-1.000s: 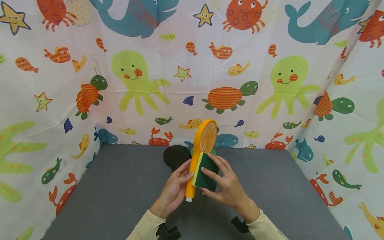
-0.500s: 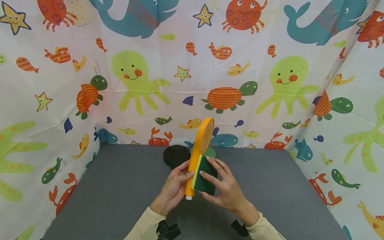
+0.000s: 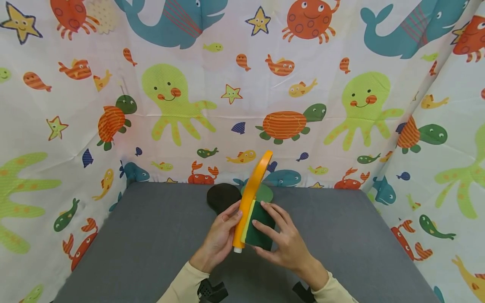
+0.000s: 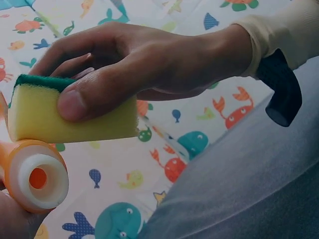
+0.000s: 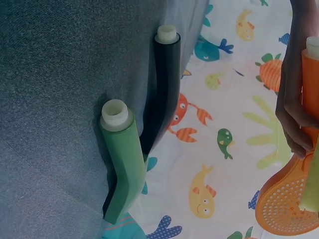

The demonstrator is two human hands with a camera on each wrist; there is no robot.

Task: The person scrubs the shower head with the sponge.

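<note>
Goofy sea-critter fabric [image 3: 212, 105], mostly white, hangs round the back and both sides of a grey tabletop [image 3: 159, 235].

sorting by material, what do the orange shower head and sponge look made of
Orange shower head: probably hard plastic, smooth with a soft sheen. Sponge: likely foam, its yellow side matte, finely textured; the green layer looks like rougher scouring fibre.

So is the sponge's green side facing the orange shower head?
No, the sponge has its yellow side towards the orange shower head and its green side towards the right hand.
</note>
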